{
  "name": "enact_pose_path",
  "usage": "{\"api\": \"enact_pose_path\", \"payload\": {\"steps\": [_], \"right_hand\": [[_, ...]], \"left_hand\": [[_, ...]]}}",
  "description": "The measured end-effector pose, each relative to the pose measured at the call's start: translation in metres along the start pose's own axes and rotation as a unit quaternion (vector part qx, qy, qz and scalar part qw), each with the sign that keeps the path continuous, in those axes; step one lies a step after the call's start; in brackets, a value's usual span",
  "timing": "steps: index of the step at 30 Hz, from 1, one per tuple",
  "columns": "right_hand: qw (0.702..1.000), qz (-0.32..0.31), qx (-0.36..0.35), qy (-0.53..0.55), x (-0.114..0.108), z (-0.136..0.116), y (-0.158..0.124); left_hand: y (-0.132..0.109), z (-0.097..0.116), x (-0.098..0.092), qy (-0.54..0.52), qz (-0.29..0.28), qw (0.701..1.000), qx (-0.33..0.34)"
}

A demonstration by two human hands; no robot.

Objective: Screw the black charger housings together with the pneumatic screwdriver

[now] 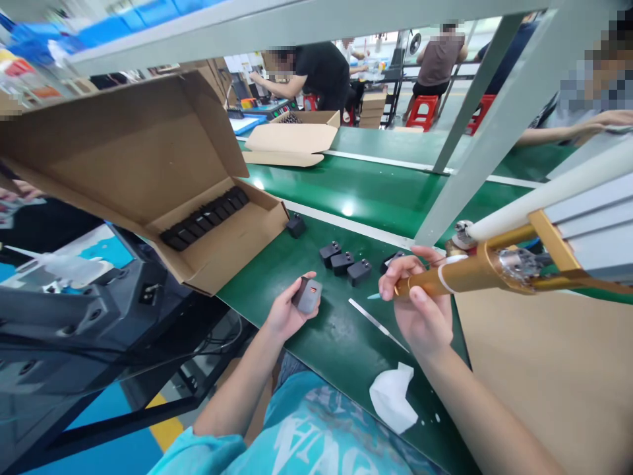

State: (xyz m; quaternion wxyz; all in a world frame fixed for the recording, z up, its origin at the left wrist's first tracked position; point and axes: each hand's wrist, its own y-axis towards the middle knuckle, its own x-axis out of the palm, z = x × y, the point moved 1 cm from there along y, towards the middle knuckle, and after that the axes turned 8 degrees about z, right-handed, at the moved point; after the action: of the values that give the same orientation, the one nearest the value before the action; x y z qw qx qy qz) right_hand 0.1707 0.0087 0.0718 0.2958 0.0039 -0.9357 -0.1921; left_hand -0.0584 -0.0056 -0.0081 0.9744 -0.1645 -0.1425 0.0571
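Note:
My left hand (287, 314) is closed around a black plug charger (307, 297), whose grey end with a USB port faces up. In my right hand (420, 316) is a gold, tube-shaped dispenser (465, 276) with a thin pale-teal tip (374, 297) pointing left toward the charger. The tip and the charger are apart. Beyond my hands, several black chargers (359, 271) stand on the green bench with their prongs up; one is partly hidden behind my right fingers. A slim metal strip (373, 320) lies between my hands, and a crumpled white tissue (394, 398) lies closer to my body.
An open cardboard box (242, 254) at the left holds a row of black chargers (205, 218). A slanted metal post (487, 112) and a white tube (548, 191) crowd the right side. Cardboard (539, 356) lies right of the bench. Other people work beyond the green conveyor (346, 185).

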Motion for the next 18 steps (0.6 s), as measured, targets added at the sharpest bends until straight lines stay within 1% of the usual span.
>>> {"api": "enact_pose_path", "payload": {"steps": [1,2,3,4,5,6,7,8,9,10,12,13,14,18], "right_hand": [[1.000,0.001,0.000,-0.002,0.000,0.000,0.000],[1.000,0.003,0.000,-0.003,-0.001,0.000,0.000],[1.000,0.005,0.001,-0.004,-0.001,0.001,0.000],[1.000,0.007,0.003,-0.005,-0.001,0.001,0.001],[1.000,0.010,0.003,-0.006,-0.002,0.002,0.001],[1.000,0.011,0.003,-0.006,-0.002,0.002,0.002],[1.000,0.011,0.003,-0.005,-0.003,0.003,0.003],[1.000,0.011,0.001,-0.004,-0.003,0.003,0.003],[1.000,0.011,-0.001,-0.002,-0.003,0.004,0.004],[1.000,0.011,-0.002,-0.002,-0.004,0.004,0.004],[1.000,0.012,-0.001,-0.002,-0.004,0.005,0.004],[1.000,0.014,-0.001,-0.001,-0.005,0.006,0.004],[1.000,0.014,-0.001,0.002,-0.005,0.006,0.004],[1.000,0.012,-0.004,0.010,-0.006,0.007,0.005]], "left_hand": [[0.003,0.003,-0.003,0.006,-0.001,1.000,0.012],[0.008,0.006,-0.006,0.033,0.009,0.999,0.039],[0.014,0.010,-0.010,0.085,0.032,0.993,0.080],[0.023,0.015,-0.013,0.168,0.064,0.974,0.138],[0.032,0.022,-0.016,0.266,0.099,0.937,0.203],[0.043,0.029,-0.018,0.355,0.133,0.887,0.263],[0.056,0.037,-0.020,0.433,0.157,0.831,0.312],[0.069,0.044,-0.021,0.499,0.170,0.775,0.349],[0.082,0.052,-0.021,0.555,0.173,0.723,0.374],[0.095,0.059,-0.021,0.600,0.170,0.678,0.388],[0.119,0.069,-0.020,0.674,0.160,0.600,0.401],[0.129,0.073,-0.019,0.697,0.156,0.572,0.403],[0.137,0.075,-0.018,0.706,0.154,0.561,0.404],[0.161,0.077,-0.021,0.707,0.162,0.557,0.405]]}}
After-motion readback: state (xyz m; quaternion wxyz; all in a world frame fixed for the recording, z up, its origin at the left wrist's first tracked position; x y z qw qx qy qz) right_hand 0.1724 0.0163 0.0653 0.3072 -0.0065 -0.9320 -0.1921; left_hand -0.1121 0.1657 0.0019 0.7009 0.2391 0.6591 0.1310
